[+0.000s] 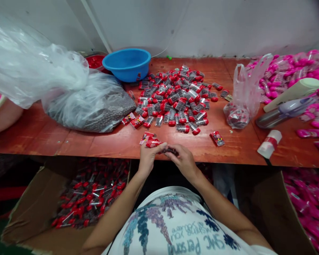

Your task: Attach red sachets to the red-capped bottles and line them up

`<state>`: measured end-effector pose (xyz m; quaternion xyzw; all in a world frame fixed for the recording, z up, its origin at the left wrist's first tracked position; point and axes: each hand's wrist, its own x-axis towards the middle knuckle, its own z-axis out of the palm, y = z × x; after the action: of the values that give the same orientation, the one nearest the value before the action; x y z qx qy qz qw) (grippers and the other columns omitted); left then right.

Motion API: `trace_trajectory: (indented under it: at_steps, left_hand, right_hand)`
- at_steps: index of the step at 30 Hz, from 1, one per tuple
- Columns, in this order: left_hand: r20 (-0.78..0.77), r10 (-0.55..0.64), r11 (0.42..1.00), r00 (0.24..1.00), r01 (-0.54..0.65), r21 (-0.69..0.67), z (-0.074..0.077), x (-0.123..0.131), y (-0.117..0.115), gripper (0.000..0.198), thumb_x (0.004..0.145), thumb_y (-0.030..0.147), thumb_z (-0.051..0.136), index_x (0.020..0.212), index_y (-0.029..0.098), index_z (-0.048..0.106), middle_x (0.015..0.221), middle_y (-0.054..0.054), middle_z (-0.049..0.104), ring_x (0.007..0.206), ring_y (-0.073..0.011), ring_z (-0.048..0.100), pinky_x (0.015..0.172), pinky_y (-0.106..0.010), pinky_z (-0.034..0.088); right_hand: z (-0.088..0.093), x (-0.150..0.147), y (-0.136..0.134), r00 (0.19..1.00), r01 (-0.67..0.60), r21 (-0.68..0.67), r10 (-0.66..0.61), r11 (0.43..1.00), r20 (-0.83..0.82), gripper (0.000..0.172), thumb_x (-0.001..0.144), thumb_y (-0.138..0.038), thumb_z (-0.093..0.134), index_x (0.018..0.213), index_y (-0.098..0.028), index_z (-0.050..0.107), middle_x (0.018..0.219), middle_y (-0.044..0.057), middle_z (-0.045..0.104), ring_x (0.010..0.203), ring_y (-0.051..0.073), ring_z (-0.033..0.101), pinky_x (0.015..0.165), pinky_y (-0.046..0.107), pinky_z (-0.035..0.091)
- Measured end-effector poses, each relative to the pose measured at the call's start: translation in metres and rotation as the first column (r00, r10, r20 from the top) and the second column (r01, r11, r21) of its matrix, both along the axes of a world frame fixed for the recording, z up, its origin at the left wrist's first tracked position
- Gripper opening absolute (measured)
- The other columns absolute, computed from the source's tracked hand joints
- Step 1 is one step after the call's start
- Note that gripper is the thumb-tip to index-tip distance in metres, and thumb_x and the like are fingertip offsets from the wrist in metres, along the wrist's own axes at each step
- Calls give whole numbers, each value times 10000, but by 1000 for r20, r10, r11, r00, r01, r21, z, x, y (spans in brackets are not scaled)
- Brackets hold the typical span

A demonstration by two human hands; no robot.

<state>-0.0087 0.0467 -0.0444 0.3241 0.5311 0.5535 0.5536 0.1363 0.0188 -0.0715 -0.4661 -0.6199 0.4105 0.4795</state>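
Both my hands meet at the table's front edge. My left hand (149, 154) is closed round a red wrapper (153, 142). My right hand (183, 158) pinches a small dark container (171, 151) beside it; whether the two items are joined is unclear. Red printed packets (146, 137) lie just beyond my left fingers. Farther back spreads a pile of small clear containers with red caps and dark contents (175, 95). Another red packet (217, 138) rests to the right.
A clear bag of dark beads (93, 102) and a blue basin (127, 63) stand left. On the right are a plastic bag (240, 95), bottles (284, 109) and pink items (289, 74). Cardboard boxes (29, 205) sit below the table (95, 143).
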Motion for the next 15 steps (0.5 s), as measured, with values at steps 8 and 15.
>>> trace_trajectory:
  at_steps: [8,15]
  left_hand:
    - [98,-19,1000,995,19,-5,7,8,-3,288,521,172,842,746,140,664,692,-8,678,612,-140,622,636,-257,497]
    - [13,-29,999,999,29,13,3,5,-2,231,535,168,839,696,135,676,649,2,664,579,-118,596,593,-224,477]
  right_hand:
    - [-4,-12,-4,878,-5,-356,-166,935,-449,301,750,-369,698,991,-226,589,855,8,674,688,150,622,511,234,493]
    - [-6,-10,-4,907,58,-279,-168,958,-387,274,735,-344,723,953,-217,617,886,12,680,754,152,628,674,268,509]
